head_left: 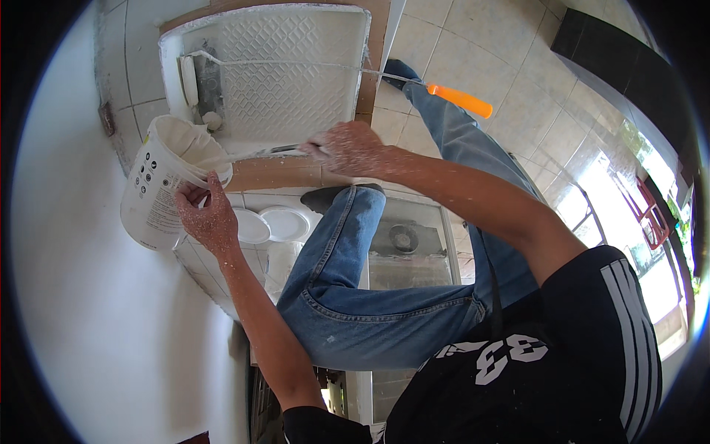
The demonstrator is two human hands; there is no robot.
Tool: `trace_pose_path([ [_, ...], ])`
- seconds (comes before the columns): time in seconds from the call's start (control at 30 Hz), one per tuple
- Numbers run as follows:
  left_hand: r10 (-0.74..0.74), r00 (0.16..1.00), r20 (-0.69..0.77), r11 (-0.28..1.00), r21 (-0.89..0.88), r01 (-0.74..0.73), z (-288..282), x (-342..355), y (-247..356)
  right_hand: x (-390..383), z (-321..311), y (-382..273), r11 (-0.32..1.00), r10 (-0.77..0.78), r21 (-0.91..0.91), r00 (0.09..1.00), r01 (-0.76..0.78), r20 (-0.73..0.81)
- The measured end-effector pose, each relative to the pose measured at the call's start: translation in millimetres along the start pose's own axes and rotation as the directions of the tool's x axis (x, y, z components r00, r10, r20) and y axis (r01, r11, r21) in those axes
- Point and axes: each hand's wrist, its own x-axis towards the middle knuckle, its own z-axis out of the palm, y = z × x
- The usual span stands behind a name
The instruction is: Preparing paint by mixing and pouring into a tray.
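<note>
A white plastic bucket with thick white paint inside is tilted toward the paint tray. My left hand grips its rim, thumb near the edge. My right hand, speckled with white and slightly blurred, is closed around the handle of a slim stirring tool. The tool's white-coated end reaches into the bucket's mouth; its exact kind is hard to make out. Across the textured tray lies a paint roller with an orange handle. A white lump sits in the tray beside the roller.
Cardboard lies under the tray on the tiled floor. Two round white lids rest by my foot. A white wall runs along the left. My jeans-clad legs are bent close by. A dark bench-like object stands far right.
</note>
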Motion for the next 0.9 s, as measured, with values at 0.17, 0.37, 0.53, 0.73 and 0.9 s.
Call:
trace_pose_path([
  [0.17,0.005,1.000,0.008,1.000,-0.010,-0.005,0,0,1,22,-5,-12,0.997,-0.016,-0.079,1.000,0.016,0.005],
  [0.37,-0.003,1.000,0.007,0.999,-0.038,0.003,-1,-1,-5,2,-23,32,0.990,0.117,-0.076,0.993,-0.118,-0.019],
  [0.53,-0.022,1.000,0.010,0.999,-0.036,0.022,-3,-2,-5,-24,-29,39,0.984,0.175,-0.047,0.985,-0.174,0.003],
  [0.73,-0.038,0.999,0.022,0.997,-0.060,0.039,-1,-3,-2,-16,-8,14,0.999,0.005,-0.039,0.999,-0.004,0.039],
  [0.9,-0.029,0.999,0.019,0.999,-0.028,0.029,-2,-3,-5,6,-11,-1,0.991,0.054,-0.124,0.994,-0.042,0.097],
])
